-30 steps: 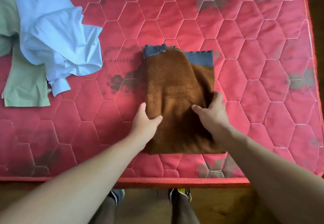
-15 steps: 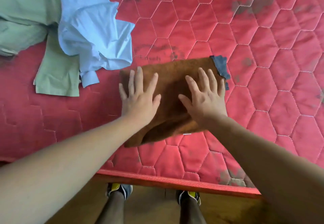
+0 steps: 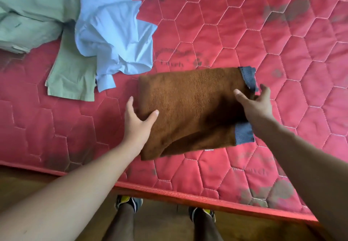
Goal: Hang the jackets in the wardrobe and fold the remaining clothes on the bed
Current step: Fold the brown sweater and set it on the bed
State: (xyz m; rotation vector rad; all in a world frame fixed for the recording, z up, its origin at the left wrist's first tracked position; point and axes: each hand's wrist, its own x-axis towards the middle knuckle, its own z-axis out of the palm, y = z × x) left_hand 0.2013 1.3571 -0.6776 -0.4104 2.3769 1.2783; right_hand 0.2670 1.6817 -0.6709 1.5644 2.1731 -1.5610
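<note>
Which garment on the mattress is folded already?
The brown garment with grey cuffs, held by left hand and right hand; the light blue shirt and green garment lie crumpled.

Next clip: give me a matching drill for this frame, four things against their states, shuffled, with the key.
Things:
1 brown garment
2 blue shirt
3 green garment
4 mattress

States:
A crumpled on top of another garment
B red, quilted in hexagons
C gripped by left hand and right hand
D partly covered, far left

Pairs: 1-C, 2-A, 3-D, 4-B.
</note>
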